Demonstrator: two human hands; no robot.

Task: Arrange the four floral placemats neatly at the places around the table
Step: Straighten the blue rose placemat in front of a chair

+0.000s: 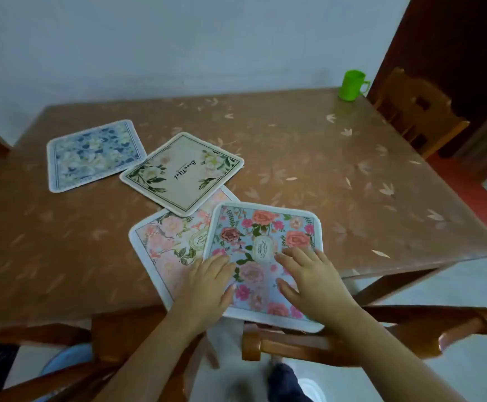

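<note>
Now the blue rose placemat [265,250] is pressed flat by the left hand [209,288] and right hand [313,282], fingers spread, with the pink placemat [166,242] overlapped at nine o'clock.

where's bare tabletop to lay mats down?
Free: the right half of the table, between the green cup and the blue rose mat; also the near-left corner. Crowded: centre-left, where the cream mat and pink mat overlap beside the navy mat.
</note>
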